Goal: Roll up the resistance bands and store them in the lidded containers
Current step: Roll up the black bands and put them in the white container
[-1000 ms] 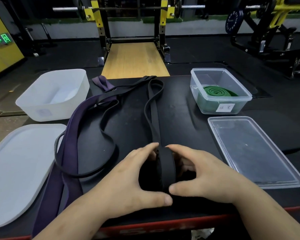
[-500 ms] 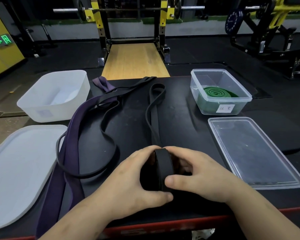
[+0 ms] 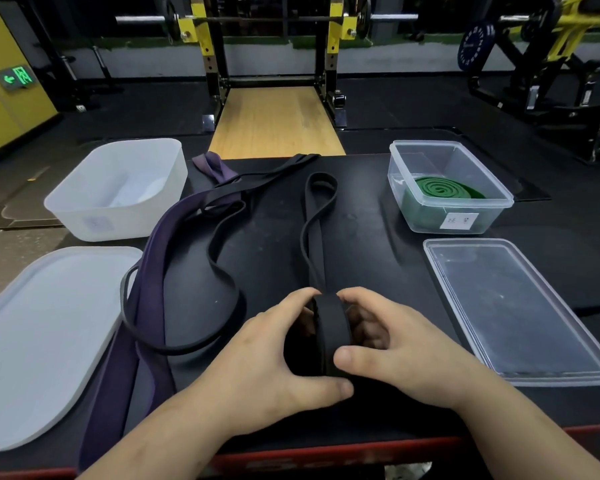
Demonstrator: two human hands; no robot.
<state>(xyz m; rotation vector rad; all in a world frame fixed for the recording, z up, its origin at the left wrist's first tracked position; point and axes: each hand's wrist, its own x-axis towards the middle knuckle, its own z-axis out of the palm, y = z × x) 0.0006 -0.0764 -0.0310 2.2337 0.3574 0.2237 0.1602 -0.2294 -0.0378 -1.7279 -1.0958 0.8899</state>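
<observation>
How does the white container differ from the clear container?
The white container is milky and looks empty; the clear container is see-through and holds a rolled green band. The white container has rounder corners than the clear container. Both stand open, the white lid and the clear lid lying before them.

Hands: left hand [image 3: 274, 355] and right hand [image 3: 395, 344] grip black band roll [image 3: 329, 334] from both sides.
Tail: unrolled black band [image 3: 317, 216] extends away across black table [image 3: 371, 237].
Clear container [image 3: 465, 216]: holds coiled green band [image 3: 444, 190].
</observation>
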